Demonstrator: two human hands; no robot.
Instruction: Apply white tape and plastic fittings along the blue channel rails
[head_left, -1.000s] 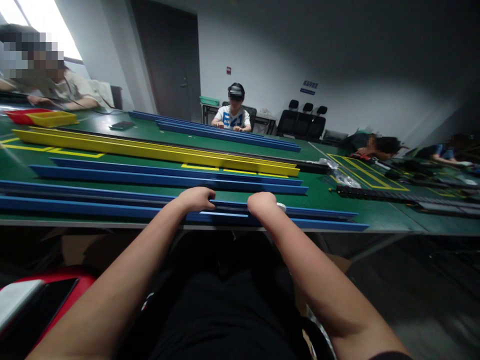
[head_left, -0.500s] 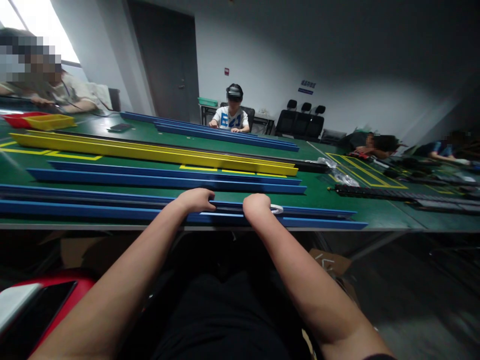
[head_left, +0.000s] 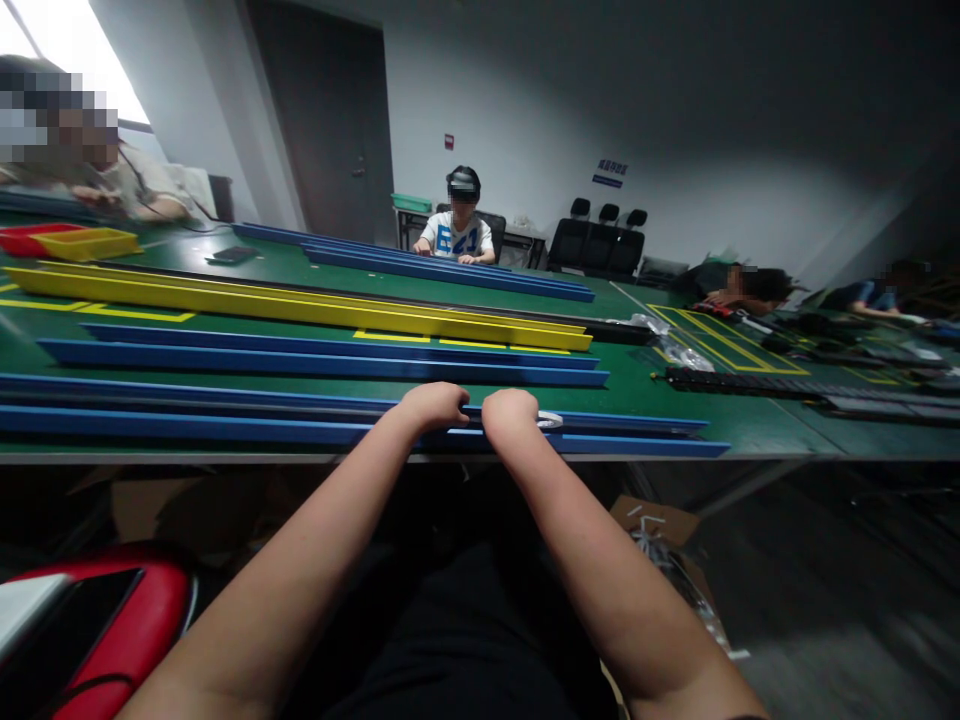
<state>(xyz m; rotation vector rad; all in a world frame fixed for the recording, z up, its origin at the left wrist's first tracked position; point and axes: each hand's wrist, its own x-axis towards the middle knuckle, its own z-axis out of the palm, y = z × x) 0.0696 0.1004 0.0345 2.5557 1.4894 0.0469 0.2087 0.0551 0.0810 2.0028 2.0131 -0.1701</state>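
Head view: both bare forearms run forward from the lap and converge at the front edge of the green tabletop [head_left: 750,435], wrists side by side and nearly touching. The left hand [head_left: 433,405] lies palm down on the near blue rail [head_left: 187,427], which runs lengthwise along that front edge, with its fingers curled together and hooked over the rail, tips hidden in the channel. The right hand [head_left: 510,412] is fisted just beside it on the same rail, knuckles toward the camera, fingers folded out of sight so I cannot tell what they clamp; a small white piece [head_left: 550,420] shows against its right side.
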